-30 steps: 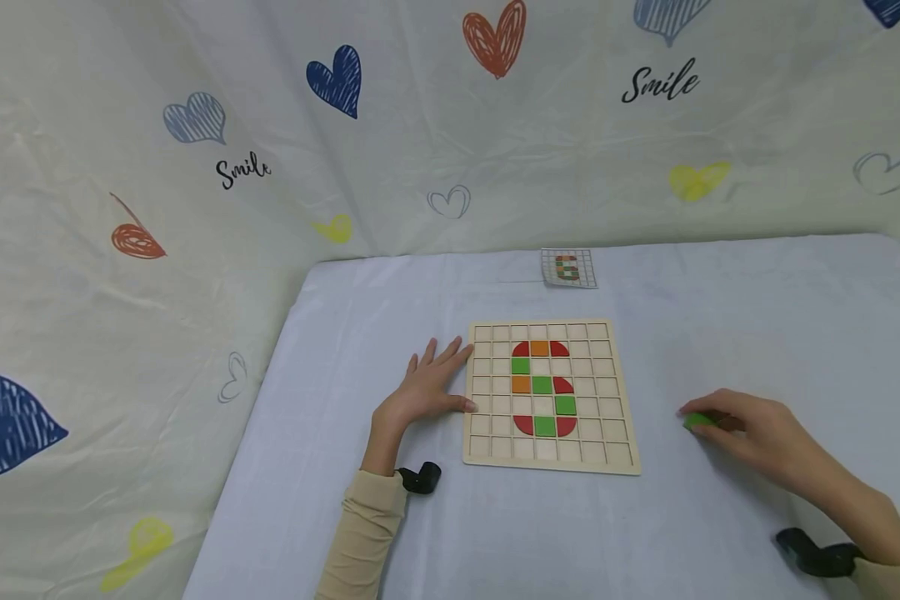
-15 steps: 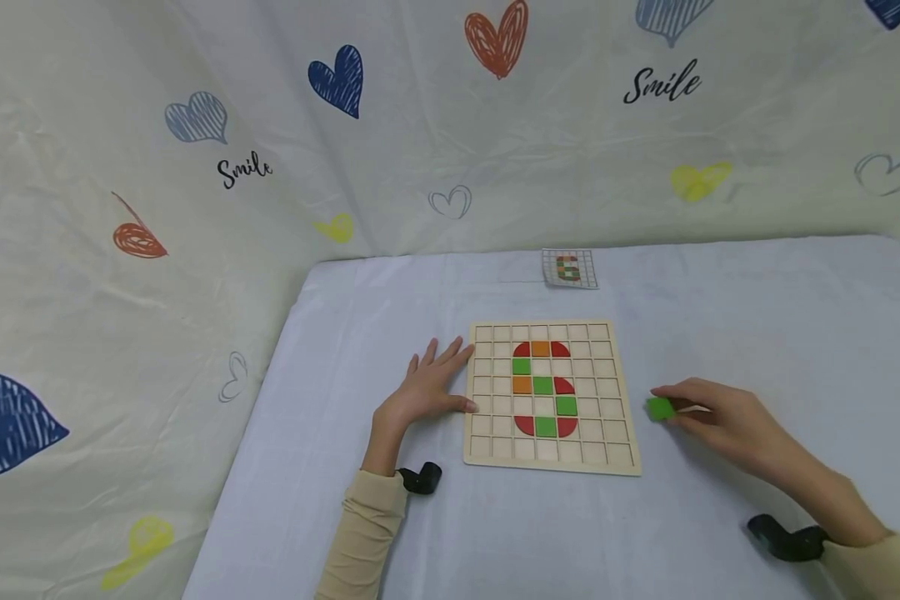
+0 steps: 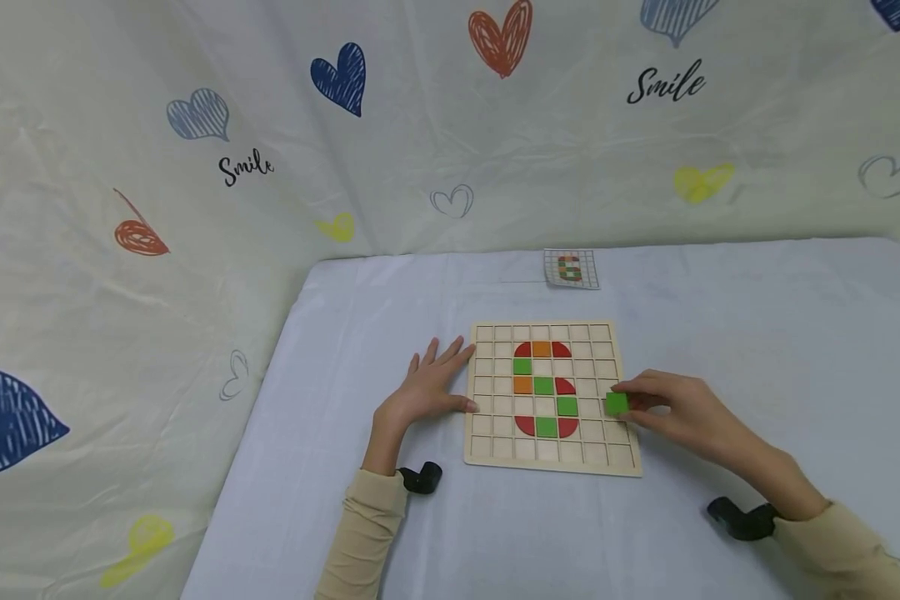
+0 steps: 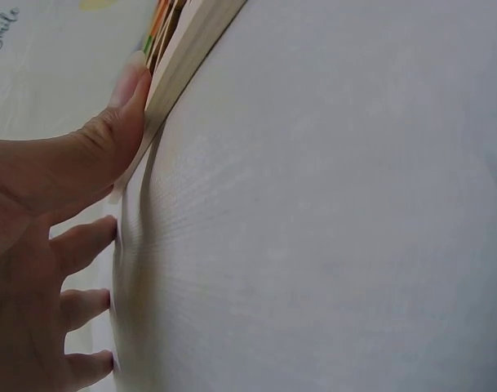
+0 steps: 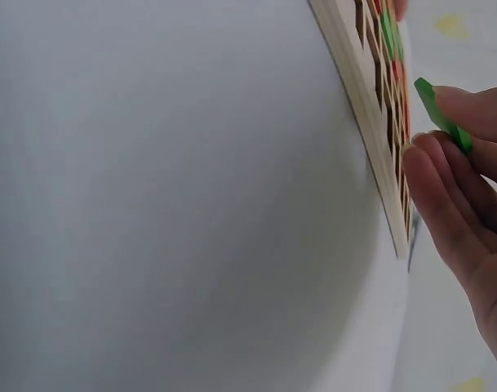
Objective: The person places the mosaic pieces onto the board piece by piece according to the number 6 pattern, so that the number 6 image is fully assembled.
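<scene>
A wooden grid board (image 3: 487,454) lies on the table, with red, orange and green tiles set in its middle cells. My right hand (image 3: 675,408) pinches a green square tile (image 3: 617,404) just above the board's right columns. In the right wrist view the green tile (image 5: 440,113) sticks out between my fingertips beside the board's edge (image 5: 354,77). My left hand (image 3: 427,387) lies flat on the cloth with straight fingers, and its thumb (image 4: 109,131) presses against the board's left edge (image 4: 187,61).
A small pattern card (image 3: 572,268) lies at the back of the table, past the board. A pale blue cloth (image 3: 757,333) covers the table. A heart-printed sheet (image 3: 420,125) hangs behind and to the left. Black wrist straps (image 3: 742,518) sit near both sleeves.
My right hand has carried the green tile leftwards from the bare cloth at the right to above the board's right side. The left hand has stayed still.
</scene>
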Available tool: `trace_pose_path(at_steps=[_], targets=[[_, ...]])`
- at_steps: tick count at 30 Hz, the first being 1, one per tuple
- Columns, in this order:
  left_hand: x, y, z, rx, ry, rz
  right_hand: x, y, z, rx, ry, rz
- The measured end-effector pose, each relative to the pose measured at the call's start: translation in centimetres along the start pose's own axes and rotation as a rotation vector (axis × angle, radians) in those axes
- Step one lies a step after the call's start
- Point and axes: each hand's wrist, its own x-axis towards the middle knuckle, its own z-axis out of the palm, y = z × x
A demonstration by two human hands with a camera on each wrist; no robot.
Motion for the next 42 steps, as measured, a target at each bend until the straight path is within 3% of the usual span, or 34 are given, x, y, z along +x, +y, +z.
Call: trace_pose_path(at_steps=[14,23,32,42], targets=[[-0.1,0.2,-0.1,0.004,0.002,0.002,3.0,-1.9,2.4,0.050,-0.089,0.031],[-0.2,0.2,-0.2,0.006,0.000,0.000,4.3,-2.4,3.7,0.103,-0.103,-0.036],[0.0,0.0,0.0,0.011,0.003,0.005,5.5,-3.4,4.8,0.067,-0.126,-0.069],[0.1,-0.2,0.1,0.025,-0.003,0.007,6.7,-4.1,5.8,0.064,-0.214,-0.068]])
